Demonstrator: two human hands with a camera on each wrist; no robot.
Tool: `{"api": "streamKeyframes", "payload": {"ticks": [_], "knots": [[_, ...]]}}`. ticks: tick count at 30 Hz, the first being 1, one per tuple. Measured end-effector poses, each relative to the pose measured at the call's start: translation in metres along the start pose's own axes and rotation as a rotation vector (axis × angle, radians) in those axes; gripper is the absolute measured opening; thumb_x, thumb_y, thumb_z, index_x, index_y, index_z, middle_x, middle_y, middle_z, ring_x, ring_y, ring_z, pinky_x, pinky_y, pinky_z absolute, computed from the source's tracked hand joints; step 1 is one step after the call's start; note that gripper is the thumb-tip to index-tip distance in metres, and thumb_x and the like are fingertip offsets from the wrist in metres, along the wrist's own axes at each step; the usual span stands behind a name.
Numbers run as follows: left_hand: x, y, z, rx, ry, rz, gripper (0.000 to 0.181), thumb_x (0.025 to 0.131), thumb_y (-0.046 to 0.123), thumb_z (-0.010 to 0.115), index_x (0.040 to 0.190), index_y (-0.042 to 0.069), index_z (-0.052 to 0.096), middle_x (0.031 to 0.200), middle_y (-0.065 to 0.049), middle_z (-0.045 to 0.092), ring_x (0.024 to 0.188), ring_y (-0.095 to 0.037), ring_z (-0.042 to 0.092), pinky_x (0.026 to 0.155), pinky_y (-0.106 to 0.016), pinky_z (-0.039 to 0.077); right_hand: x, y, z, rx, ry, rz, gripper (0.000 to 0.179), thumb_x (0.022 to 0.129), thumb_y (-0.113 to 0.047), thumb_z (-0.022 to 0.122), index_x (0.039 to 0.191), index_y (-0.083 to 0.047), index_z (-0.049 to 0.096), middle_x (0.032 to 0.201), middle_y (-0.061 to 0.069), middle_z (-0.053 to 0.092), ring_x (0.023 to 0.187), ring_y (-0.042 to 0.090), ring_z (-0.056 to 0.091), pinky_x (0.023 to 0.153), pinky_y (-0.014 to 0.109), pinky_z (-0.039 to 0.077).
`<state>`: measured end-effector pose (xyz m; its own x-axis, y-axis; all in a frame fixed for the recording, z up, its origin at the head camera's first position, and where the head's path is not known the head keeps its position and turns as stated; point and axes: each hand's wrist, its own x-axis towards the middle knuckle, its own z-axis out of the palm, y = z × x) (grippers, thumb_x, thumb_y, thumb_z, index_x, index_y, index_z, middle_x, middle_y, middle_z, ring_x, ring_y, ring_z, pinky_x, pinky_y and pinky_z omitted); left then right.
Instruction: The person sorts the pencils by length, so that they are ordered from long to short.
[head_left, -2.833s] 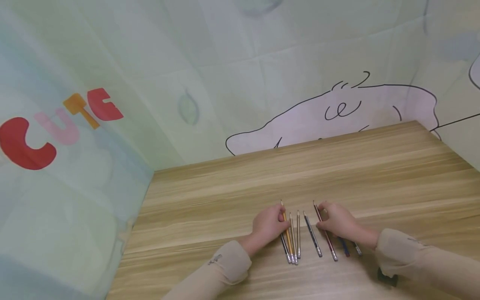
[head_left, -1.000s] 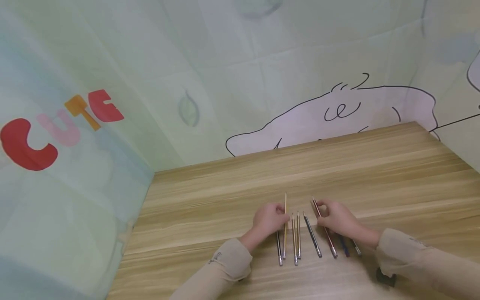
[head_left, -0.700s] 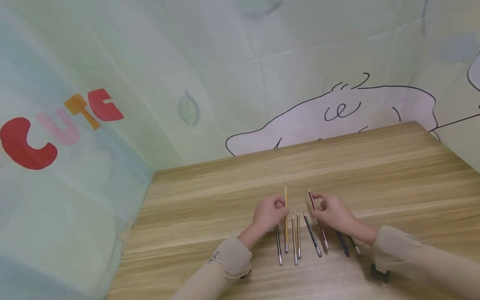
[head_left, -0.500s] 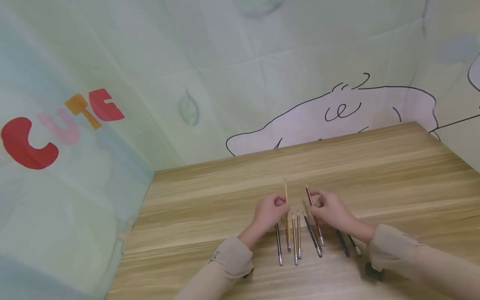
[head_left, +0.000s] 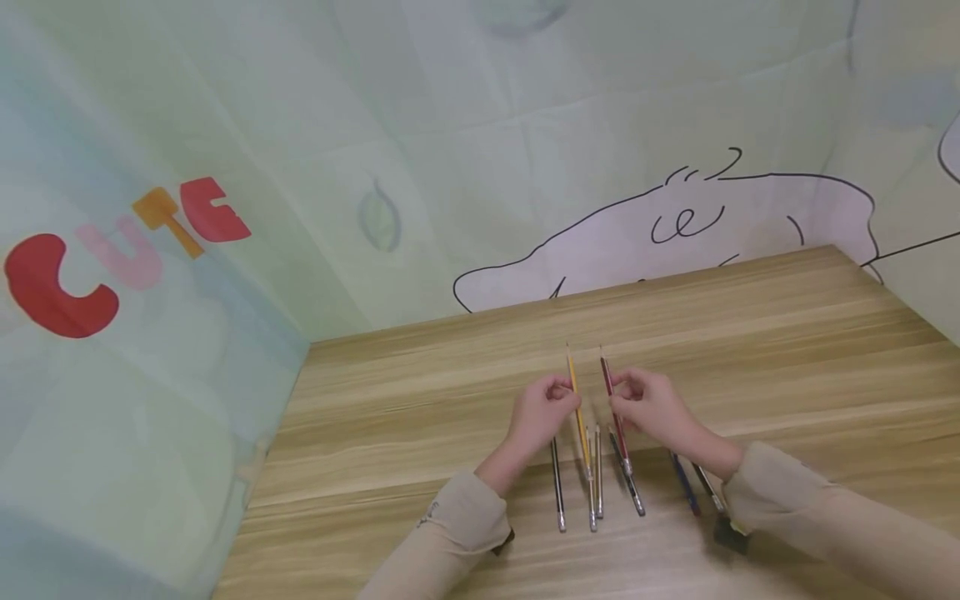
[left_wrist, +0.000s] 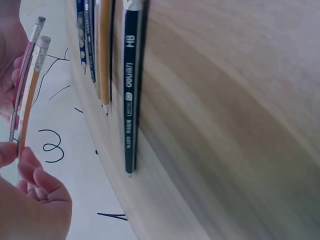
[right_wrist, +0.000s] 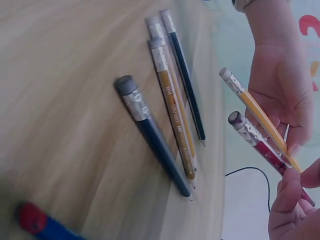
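My left hand (head_left: 538,417) pinches a yellow pencil (head_left: 582,442) between thumb and fingers, its tip pointing away from me. Close by on the right, my right hand (head_left: 656,410) pinches a dark red pencil (head_left: 622,437) in the same way. Both pencils are held above the table, their white-and-silver eraser ends toward me, as the right wrist view also shows. Beneath them lie two gold-coloured pencils (head_left: 599,483) and a dark pencil (head_left: 636,496). A blackish-green HB pencil (left_wrist: 131,90) lies apart to the left.
Right of these, a blue pencil (head_left: 685,487) with a red end and another dark pencil (head_left: 708,487) lie partly under the right hand. The wood-grain table (head_left: 420,392) meets a printed cloth wall (head_left: 420,167) at the back and left.
The left hand has picked the yellow pencil from the left group and raised it. The right hand has lifted the dark red pencil and brought it leftward, close beside the yellow one.
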<state>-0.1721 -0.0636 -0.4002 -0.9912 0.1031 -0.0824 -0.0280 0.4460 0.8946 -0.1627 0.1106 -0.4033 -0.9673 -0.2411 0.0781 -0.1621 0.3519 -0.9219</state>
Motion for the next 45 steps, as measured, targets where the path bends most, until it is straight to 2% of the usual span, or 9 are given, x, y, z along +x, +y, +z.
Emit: {"api": "streamKeyframes", "payload": {"ticks": [8, 18, 28, 36, 45], "knots": [[-0.0012, 0.0047, 0.0000, -0.039, 0.020, 0.022, 0.021, 0.077, 0.016, 0.063, 0.096, 0.009, 0.061, 0.086, -0.003, 0.065, 0.075, -0.009, 0.059, 0.066, -0.021, 0.049, 0.0027, -0.0036, 0.0018, 0.021, 0.012, -0.024, 0.025, 0.079, 0.000, 0.055, 0.103, 0.008, 0.051, 0.066, 0.009, 0.058, 0.047, 0.009, 0.050, 0.041, 0.021, 0.043], [-0.0010, 0.0061, 0.0018, -0.083, 0.023, 0.028, 0.022, 0.077, 0.016, 0.062, 0.096, 0.007, 0.061, 0.084, -0.004, 0.065, 0.072, -0.008, 0.059, 0.064, -0.021, 0.048, 0.0025, -0.0044, 0.0062, 0.072, 0.001, -0.029, 0.029, 0.081, -0.002, 0.056, 0.107, 0.009, 0.049, 0.071, 0.013, 0.060, 0.050, 0.008, 0.050, 0.043, 0.020, 0.044], [-0.0013, 0.0069, 0.0025, -0.091, 0.028, 0.029, 0.021, 0.076, 0.017, 0.063, 0.096, 0.009, 0.062, 0.085, -0.004, 0.065, 0.073, -0.009, 0.059, 0.064, -0.021, 0.048, 0.0033, -0.0054, 0.0075, 0.079, 0.000, -0.034, 0.029, 0.081, -0.002, 0.056, 0.107, 0.010, 0.050, 0.069, 0.012, 0.059, 0.050, 0.012, 0.052, 0.044, 0.020, 0.044], [-0.0016, 0.0073, 0.0036, -0.084, 0.014, 0.037, 0.025, 0.077, 0.018, 0.063, 0.099, 0.007, 0.062, 0.088, -0.005, 0.066, 0.077, -0.010, 0.060, 0.067, -0.021, 0.049, 0.0042, -0.0032, 0.0086, 0.060, -0.007, -0.044, 0.027, 0.081, 0.000, 0.056, 0.106, 0.010, 0.051, 0.067, 0.011, 0.058, 0.049, 0.010, 0.051, 0.044, 0.020, 0.044], [-0.0006, 0.0078, 0.0048, -0.076, 0.016, 0.031, 0.024, 0.077, 0.018, 0.063, 0.099, 0.008, 0.062, 0.086, -0.005, 0.066, 0.073, -0.008, 0.059, 0.064, -0.020, 0.048, 0.0043, -0.0023, 0.0080, 0.053, -0.010, -0.045, 0.028, 0.081, 0.000, 0.056, 0.107, 0.010, 0.052, 0.068, 0.011, 0.058, 0.049, 0.011, 0.051, 0.044, 0.020, 0.044]]}}
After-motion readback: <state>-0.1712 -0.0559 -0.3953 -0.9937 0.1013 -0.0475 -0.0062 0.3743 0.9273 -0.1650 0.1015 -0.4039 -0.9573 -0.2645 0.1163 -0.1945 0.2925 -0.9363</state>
